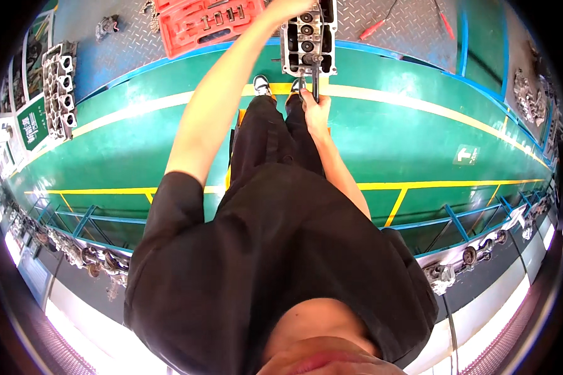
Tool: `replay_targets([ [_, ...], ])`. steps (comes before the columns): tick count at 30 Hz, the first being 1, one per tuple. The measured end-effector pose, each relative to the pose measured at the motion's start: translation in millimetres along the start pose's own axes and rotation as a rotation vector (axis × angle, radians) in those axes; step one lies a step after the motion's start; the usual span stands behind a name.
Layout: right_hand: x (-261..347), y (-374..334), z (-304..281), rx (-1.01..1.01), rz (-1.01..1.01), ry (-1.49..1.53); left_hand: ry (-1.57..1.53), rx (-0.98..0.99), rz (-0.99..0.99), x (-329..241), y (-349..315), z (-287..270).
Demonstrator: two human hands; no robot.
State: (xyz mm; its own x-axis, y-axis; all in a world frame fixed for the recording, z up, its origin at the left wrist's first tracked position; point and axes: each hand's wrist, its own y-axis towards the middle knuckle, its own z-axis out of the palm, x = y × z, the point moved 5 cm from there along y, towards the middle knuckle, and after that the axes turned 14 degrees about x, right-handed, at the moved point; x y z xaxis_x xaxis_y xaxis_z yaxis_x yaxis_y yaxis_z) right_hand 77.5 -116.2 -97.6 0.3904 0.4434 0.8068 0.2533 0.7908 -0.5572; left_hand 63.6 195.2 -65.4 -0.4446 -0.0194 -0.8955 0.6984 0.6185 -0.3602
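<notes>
A long metal cylinder head (326, 45) with a row of round valve openings stands at the workbench's near edge, in front of me. My right hand (316, 111) is closed around the dark handle of a wrench-like tool (316, 78). The tool's metal head rests over the near end of the cylinder head; its exact kind is unclear. My left hand (292, 7) reaches over the far left part of the cylinder head. The picture's upper edge cuts it off, so its fingers are mostly hidden.
Left of the cylinder head lies an open red tool case (187, 45) with metal pieces. Another cylinder head (59, 90) stands farther left. Red-handled tools (373, 29) lie on the patterned metal bench top (406, 37) at right. Blue rails edge the bench above a green floor (394, 131).
</notes>
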Motion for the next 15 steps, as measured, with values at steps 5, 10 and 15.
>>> replay_targets([
  [5, -2, 3, 4, 0.121, -0.079, 0.048, 0.22, -0.158, 0.072, 48, -97, -15],
  [10, -16, 10, -3, 0.167, 0.073, 0.012, 0.129, -0.183, 0.193, 20, -150, 41],
  [15, -12, 14, -5, 0.244, 0.075, -0.005, -0.042, -0.151, 0.132, 7, -167, 90],
])
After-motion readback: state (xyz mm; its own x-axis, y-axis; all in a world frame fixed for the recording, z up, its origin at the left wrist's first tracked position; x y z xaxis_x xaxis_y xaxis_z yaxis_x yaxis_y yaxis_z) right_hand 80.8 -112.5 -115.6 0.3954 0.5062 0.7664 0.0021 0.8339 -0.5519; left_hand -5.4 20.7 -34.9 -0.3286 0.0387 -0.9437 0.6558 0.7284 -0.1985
